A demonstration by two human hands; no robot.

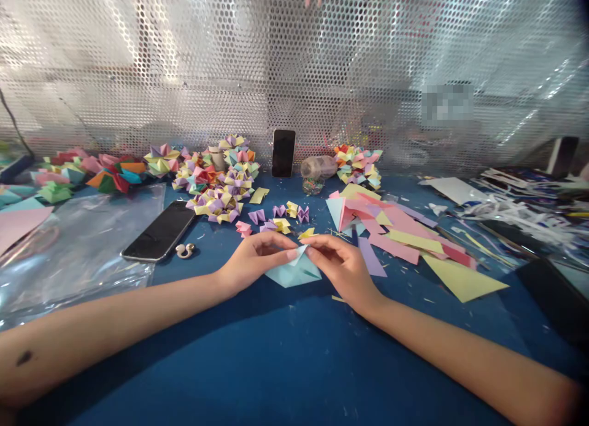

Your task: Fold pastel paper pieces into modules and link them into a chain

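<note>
A light blue paper piece (294,271) lies on the blue table (276,364) in front of me. My left hand (257,257) and my right hand (338,263) meet over its upper edge. Each hand pinches the paper's top corner with closed fingertips. Small folded paper units (280,217) in purple, yellow and pink lie just beyond the hands. A spread of coloured paper triangles (396,236) lies to the right of my right hand.
A dark phone (161,231) and a small ring (185,250) lie left of the hands, beside a clear plastic bag (69,248). Piles of folded paper stars (216,174) line the back. Another phone (283,153) stands against the perforated metal wall (294,64). Paper scraps (515,205) clutter the right.
</note>
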